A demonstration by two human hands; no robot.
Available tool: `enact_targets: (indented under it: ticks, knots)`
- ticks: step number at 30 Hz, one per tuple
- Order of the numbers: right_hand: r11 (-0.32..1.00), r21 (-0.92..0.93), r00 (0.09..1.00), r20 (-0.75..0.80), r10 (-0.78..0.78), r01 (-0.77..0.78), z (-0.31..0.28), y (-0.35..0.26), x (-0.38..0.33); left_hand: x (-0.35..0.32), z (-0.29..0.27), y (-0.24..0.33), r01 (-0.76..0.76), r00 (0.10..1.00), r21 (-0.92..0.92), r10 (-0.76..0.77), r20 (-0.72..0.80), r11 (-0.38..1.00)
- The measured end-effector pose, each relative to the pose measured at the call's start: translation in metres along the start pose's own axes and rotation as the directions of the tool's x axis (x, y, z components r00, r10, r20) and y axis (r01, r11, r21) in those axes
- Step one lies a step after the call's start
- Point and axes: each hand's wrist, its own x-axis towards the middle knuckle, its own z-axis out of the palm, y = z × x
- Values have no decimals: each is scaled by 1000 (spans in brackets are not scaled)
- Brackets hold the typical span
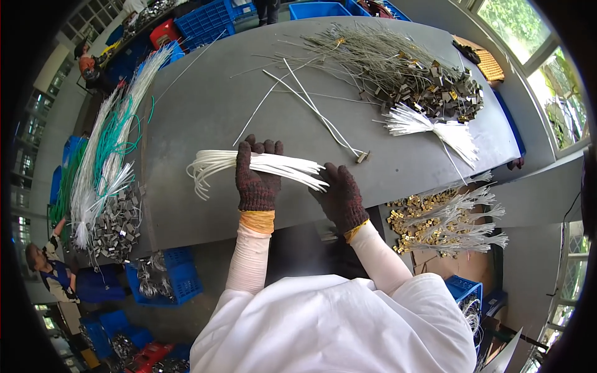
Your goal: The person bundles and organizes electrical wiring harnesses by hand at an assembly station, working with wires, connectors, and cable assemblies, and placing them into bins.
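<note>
A bundle of thin white cords [217, 160], or possibly tubes, lies across my left hand [258, 180], which is closed round it. The left ends of the bundle curl downward, while the right ends run fairly straight. My right hand [341, 196] is beside those right ends, its fingers raised and its palm side against them; it does not wrap round the bundle. Dark knitted gloves with orange cuffs cover both hands. Just beyond lie a few loose white strands [305, 99], running to a small metal piece [362, 156] on the grey table [205, 112].
Wires with dark metal tags [429, 90] are heaped at the far right, beside a tied white bundle [435, 127]. White and green strands [112, 143] line the left edge. Brass-coloured pieces with strands [435, 217] lie to the right. Blue crates [186, 276] stand below; other people are at left.
</note>
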Motion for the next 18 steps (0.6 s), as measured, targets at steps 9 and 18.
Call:
enact_targets:
  ticks: [9, 18]
  knots:
    - [628, 725, 928, 38, 371, -282, 15, 28, 16, -1, 0, 1, 81, 996, -69, -84, -41, 994]
    - [89, 940, 794, 223, 566, -328, 16, 20, 29, 1, -3, -3, 42, 999, -7, -42, -16, 999]
